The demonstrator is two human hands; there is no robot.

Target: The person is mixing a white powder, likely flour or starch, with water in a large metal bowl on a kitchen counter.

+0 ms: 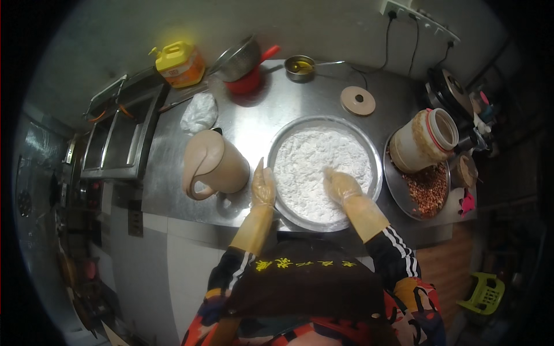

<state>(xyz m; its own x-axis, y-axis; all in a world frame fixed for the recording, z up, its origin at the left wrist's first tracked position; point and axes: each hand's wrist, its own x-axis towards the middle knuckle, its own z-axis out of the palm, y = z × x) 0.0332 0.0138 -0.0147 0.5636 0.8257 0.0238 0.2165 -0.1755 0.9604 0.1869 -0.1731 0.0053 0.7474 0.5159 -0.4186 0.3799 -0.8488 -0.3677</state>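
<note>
Before me on the steel table stands a wide metal basin (377, 166) of white flour-like powder (311, 160). My left hand (263, 186), in a yellowish glove, rests upright against the basin's left outer wall, its fingers extended. My right hand (342, 186), gloved alike, reaches into the powder right of the middle; its fingertips are partly buried, so whether they grip any powder is hidden. A beige pitcher-like kettle (220, 162) with a handle stands left of my left hand.
Right of the basin, a tray (391, 190) holds chopped nuts (428, 190) and a tilted plastic jar (415, 142). A round lid (358, 101), an oil pot (299, 69), a steel colander (238, 60), a plastic bag (200, 113) and a yellow jug (179, 65) lie farther back.
</note>
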